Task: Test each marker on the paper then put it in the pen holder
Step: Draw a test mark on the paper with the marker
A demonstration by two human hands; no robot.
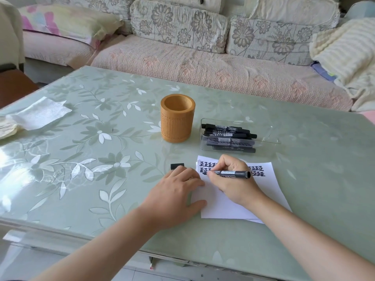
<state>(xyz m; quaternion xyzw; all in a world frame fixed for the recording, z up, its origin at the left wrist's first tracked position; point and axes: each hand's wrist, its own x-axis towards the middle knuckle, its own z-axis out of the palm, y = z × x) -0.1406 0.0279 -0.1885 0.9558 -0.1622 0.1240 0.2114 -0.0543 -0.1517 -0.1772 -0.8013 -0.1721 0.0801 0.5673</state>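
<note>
Left hand (178,191) lies flat, holding nothing, so I'd press it on the paper (263,191) while my right hand (231,180), gripping the marker (229,173), makes one light stroke.

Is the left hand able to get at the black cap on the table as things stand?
Probably yes: the left hand lies flat and holds nothing, and the black cap sits on the table right at its fingertips, with nothing between them.

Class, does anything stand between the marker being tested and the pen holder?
Nothing visible does. The clear box sits right of the line from the marker in the right hand to the pen holder, whose mouth is open.
</note>
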